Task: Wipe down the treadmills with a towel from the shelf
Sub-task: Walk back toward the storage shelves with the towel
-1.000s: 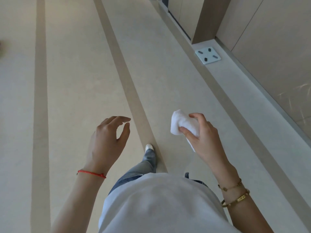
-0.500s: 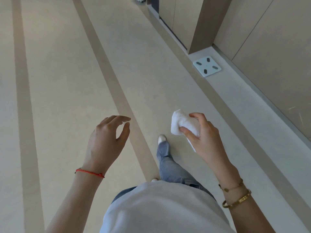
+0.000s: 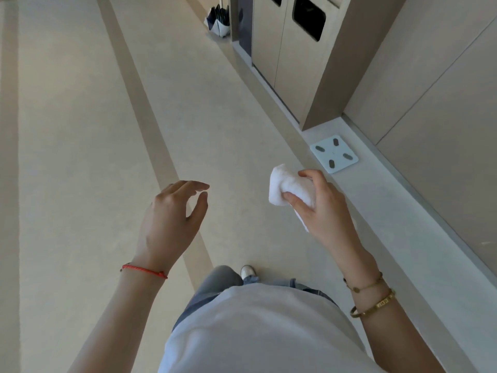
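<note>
Floor (image 3: 80, 130) bears scale (image 3: 334, 154) beside bins (image 3: 285, 47).

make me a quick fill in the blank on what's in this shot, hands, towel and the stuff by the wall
1. The white towel is gripped by the ____ hand.
2. The left hand holds ____; a red string bracelet circles its wrist.
3. The bathroom scale lies flat on the pale ledge along the ____ wall.
4. Two ____ bracelets circle the right hand's wrist.

Missing words: right; nothing; right; gold
</note>
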A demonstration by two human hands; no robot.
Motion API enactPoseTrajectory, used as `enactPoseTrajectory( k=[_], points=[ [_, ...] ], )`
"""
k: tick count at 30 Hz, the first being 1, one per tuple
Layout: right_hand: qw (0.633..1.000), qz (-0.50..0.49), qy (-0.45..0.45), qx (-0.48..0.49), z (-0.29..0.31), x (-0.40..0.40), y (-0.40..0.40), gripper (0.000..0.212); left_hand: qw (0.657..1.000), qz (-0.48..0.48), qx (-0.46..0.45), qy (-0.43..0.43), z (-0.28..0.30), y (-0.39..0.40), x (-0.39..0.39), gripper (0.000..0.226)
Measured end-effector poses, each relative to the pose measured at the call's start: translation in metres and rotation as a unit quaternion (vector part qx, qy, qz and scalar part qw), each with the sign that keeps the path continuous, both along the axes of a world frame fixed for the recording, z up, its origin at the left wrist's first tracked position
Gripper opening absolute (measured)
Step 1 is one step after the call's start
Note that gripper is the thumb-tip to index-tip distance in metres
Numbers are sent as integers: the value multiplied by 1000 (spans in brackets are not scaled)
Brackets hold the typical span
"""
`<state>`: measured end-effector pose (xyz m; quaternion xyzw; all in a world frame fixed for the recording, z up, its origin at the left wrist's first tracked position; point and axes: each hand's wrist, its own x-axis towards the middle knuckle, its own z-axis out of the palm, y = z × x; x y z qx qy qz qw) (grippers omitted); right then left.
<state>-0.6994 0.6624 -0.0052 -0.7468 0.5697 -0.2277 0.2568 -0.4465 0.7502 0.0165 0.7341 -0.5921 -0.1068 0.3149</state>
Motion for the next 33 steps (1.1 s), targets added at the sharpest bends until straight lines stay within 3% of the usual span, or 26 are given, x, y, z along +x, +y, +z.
enactPoseTrajectory(
  k=[13,20,33],
  points=[
    [999,-27,-1,23,-31,109,-289,50,999,-39,-4,3,-24,-317,110,16],
    [997,-71,-7,-1,-10,172,-460,51,993,-109,-28,-27,-3,-515,179,17],
    [984,-175,-8,20,-19,202,-696,51,980,-196,-5,-22,-4,-803,204,18]
  ],
)
